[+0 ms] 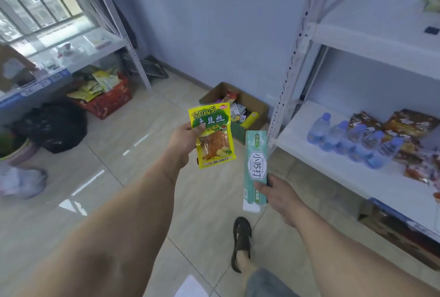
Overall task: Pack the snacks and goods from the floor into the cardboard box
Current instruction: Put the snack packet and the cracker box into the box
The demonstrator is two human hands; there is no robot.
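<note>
Our forearms fill the lower frame, both stretched fwd over the tiled floor (pixel 114 153). Our left hand (pixel 184 140) pinches a yellow snack packet (pixel 213 138) by its upper left edge, thumb on the front, packet hanging upright w/ print facing us. Our right hand (pixel 277 193) is curled round a long green-and-white box (pixel 255 168) near its lower end; box stands roughly upright, top end pointing toward the far wall. Both hands are clamped on their items, apart from each other, packet & long box side by side w/o touching.

Beyond them, well apart, sits the cardboard box (pixel 256 103) on the floor by the wall, flaps open, next to the foot of the right shelf unit (pixel 345 173). Inside it: a jumble of small packets & a yellow tube-like item (pixel 250 119) leaning at the near side; more we can't make out. In view the packet's top overlaps the box's near edge, but it's held in the air, not inside.

On the right shelf: a row of small water bottles (pixel 350 140) w/ blue caps, brown snack bags behind & beside them. Far left, a red basket (pixel 109 102) under the left shelf unit is heaped w/ yellow-green packets; a black bag (pixel 52 126) lies beside it on the floor. Below our right arm, one foot in a dark sandal (pixel 241 242) on the tiles.
</note>
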